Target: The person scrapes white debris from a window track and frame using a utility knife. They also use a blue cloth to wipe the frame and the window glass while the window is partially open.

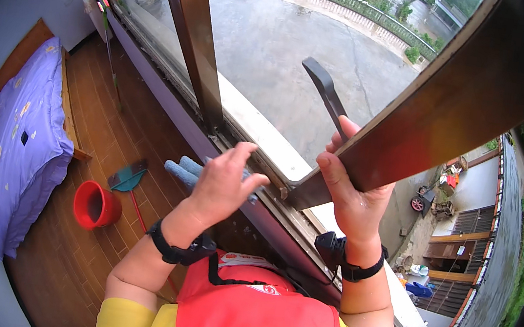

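My right hand [356, 199] is closed round the edge of a brown metal window sash [426, 125], thumb on the near side. A black handle [326, 92] sticks out past the sash edge, and my fingers wrap round its lower end. Lower left of it, my left hand [219, 184] hovers over the window sill, thumb and index finger spread apart. A blue cloth [183, 170] lies beneath and beside that hand, partly hidden by it. The window track [263, 177] runs just past the left fingertips.
Indoors on the left are a red bucket [97, 206], a teal dustpan [128, 177] on a wooden floor, and a bed [29, 146] with a purple cover. An upright brown frame post [193, 35] stands ahead. Outside lie a wet paved yard [278, 40] and a handcart [423, 199].
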`<state>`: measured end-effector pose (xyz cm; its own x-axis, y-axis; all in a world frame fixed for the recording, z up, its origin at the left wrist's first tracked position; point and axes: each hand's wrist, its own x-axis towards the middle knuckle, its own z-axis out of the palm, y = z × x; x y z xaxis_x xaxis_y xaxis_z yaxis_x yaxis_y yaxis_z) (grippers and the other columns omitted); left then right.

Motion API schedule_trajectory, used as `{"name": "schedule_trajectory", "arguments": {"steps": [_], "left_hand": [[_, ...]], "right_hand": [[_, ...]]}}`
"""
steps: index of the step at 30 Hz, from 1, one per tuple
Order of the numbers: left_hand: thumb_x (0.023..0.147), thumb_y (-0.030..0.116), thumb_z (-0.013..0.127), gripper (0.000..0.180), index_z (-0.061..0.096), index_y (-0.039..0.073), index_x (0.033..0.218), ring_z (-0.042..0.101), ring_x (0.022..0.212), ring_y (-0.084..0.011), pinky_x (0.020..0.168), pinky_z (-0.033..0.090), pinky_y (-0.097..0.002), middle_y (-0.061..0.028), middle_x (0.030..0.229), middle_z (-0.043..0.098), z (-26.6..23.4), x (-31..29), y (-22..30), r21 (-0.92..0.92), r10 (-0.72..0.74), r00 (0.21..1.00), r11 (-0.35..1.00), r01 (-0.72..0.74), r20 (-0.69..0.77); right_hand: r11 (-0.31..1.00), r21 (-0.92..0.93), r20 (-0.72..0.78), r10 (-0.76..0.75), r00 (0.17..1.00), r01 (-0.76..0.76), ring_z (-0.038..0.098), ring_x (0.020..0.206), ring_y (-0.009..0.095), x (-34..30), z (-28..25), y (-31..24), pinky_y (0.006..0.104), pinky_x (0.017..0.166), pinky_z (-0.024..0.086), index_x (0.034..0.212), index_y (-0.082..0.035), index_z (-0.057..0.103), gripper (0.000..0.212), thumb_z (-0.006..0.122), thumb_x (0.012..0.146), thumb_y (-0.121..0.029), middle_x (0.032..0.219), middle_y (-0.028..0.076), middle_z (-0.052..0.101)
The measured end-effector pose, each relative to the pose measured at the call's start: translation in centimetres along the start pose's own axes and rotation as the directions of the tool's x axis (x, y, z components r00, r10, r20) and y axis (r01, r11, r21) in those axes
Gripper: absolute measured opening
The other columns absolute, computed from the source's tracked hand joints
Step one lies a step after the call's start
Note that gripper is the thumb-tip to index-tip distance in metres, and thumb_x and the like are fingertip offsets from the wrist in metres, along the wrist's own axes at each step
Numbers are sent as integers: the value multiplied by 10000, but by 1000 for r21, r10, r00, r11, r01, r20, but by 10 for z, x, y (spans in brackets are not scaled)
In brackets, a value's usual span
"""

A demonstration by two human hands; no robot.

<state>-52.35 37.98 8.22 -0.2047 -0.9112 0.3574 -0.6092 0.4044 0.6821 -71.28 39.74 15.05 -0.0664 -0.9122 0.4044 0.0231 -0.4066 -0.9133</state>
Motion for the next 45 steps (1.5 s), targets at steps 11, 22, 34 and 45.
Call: {"name": "schedule_trajectory", "arguments": {"steps": [11, 22, 34, 45], "left_hand": [[810, 248, 675, 385, 414, -2, 943, 624, 649, -390, 565, 521, -444, -190, 702, 586, 68, -14, 38, -32, 165, 969, 986, -161, 185], [788, 271, 672, 314, 461, 53, 872, 638, 561, -192, 445, 509, -290, -72, 667, 556, 70, -12, 40, 159, 180, 982, 969, -186, 57], [811, 181, 684, 230, 508, 38, 850, 616, 649, -372, 549, 503, -418, -151, 705, 616, 22, -38, 21, -81, -171, 985, 982, 172, 19], [798, 125, 691, 156, 589, 8, 783, 667, 646, -225, 593, 499, -302, -133, 698, 649, 13, -82, 21, -208, -343, 931, 908, 363, 125]], "right_hand": [[997, -74, 12, 11, 1000, -10, 604, 895, 131, -8, -18, -13, 282, 829, 487, 1154, 53, 570, 363, 679, 812, -3, 1003, 68, 622], [984, -80, -190, -174, 966, 162, 550, 839, 179, -10, -7, 18, 312, 750, 486, 1196, 40, 501, 443, 682, 834, -139, 938, 93, 545], [919, 296, 67, -292, 954, 261, 529, 962, 126, 57, 45, 39, 271, 840, 445, 1283, 7, 464, 549, 590, 904, -370, 1298, 135, 508], [876, 479, 158, -147, 976, 55, 472, 1041, 152, 114, 96, 63, 303, 922, 380, 1372, 5, 328, 795, 518, 873, -585, 1212, 82, 492]]}}
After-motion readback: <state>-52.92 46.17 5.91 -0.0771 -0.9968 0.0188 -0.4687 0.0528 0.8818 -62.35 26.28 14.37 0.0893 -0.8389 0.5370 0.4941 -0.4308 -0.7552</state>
